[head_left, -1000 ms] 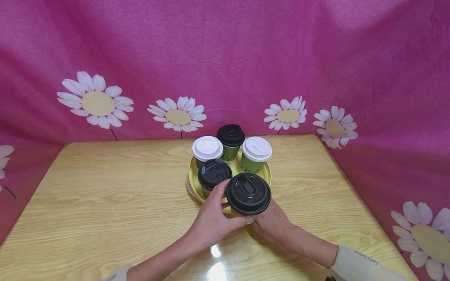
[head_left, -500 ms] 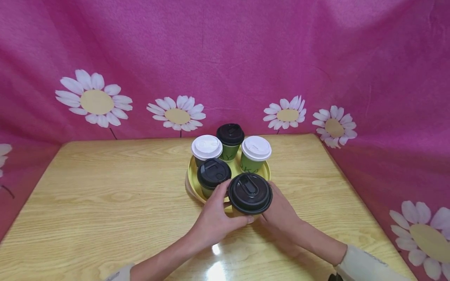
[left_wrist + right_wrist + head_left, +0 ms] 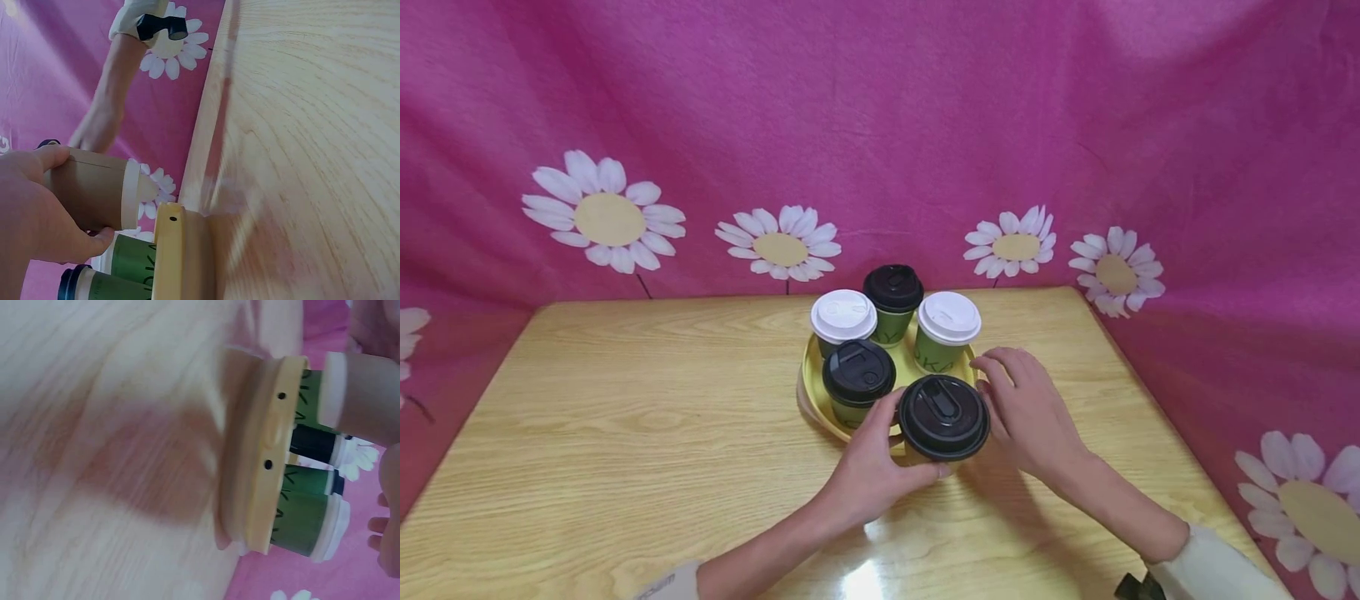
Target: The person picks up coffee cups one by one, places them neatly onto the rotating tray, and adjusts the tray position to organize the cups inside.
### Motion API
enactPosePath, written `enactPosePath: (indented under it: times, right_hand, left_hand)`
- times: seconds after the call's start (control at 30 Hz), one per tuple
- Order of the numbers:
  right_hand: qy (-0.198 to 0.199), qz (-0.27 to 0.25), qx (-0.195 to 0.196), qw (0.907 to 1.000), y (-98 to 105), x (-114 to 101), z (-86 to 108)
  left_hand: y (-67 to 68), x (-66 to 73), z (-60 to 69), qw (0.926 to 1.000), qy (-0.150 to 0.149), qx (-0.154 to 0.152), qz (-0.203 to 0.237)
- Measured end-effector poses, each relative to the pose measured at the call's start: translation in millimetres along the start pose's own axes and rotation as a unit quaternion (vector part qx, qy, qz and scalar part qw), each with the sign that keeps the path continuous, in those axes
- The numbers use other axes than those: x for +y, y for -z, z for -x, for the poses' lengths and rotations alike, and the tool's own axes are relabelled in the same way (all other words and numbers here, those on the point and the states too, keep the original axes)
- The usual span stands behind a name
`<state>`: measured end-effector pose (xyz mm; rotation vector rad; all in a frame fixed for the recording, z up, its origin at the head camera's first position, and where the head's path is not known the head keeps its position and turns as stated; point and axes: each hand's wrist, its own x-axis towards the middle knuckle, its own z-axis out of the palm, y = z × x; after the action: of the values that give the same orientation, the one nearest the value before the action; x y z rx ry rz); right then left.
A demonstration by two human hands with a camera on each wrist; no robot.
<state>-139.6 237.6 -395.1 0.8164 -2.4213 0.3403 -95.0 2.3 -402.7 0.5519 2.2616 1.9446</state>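
Note:
My left hand (image 3: 872, 471) grips a brown paper coffee cup (image 3: 94, 187) with a black lid. The cup is raised over the front of a round yellow tray (image 3: 269, 444), and its base is above the tray rim in both wrist views. Beside the cup, on its right, is my right hand (image 3: 1030, 408), fingers loosely bent with nothing held; whether its thumb touches the cup is hidden. On the tray stand a black-lidded cup (image 3: 859, 375) front left, a white-lidded cup (image 3: 842, 317) behind it, a black-lidded green cup (image 3: 893, 292) at the back and a white-lidded green cup (image 3: 947, 325) right.
The tray sits on a wooden table (image 3: 647, 400), towards its back edge. A pink cloth (image 3: 880, 125) printed with white daisies hangs behind and at the sides. A black device (image 3: 162, 26) is strapped near my right cuff.
My right hand has come away from under the held cup, moving right and up beside the tray. My left hand has shifted slightly right with the cup. The tray's other cups have stayed put.

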Motion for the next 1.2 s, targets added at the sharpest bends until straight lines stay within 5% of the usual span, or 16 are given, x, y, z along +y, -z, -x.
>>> enactPosePath:
  times: [0.3,0.57,0.67,1.2]
  right_hand:
    - [0.019,-0.089,0.074,0.9931,12.3,-10.4,-1.2]
    - [0.198,-0.111,0.115,0.9670,9.3,-14.3,-2.9]
    - [0.235,-0.096,0.118,0.9601,7.3,-14.5,-3.1]
    - [0.205,-0.077,0.104,0.9702,-1.9,-5.8,-0.2]
  left_hand:
    - [-4.9,-7.6,-5.9,0.9996,0.014,0.010,0.021]
    - [-10.2,-12.2,-9.7,0.9998,0.000,0.015,0.013]
    - [-13.2,-13.3,-11.4,0.9996,-0.007,0.024,0.015]
    - [-29.8,-24.4,-23.7,0.9952,-0.049,0.080,-0.030]
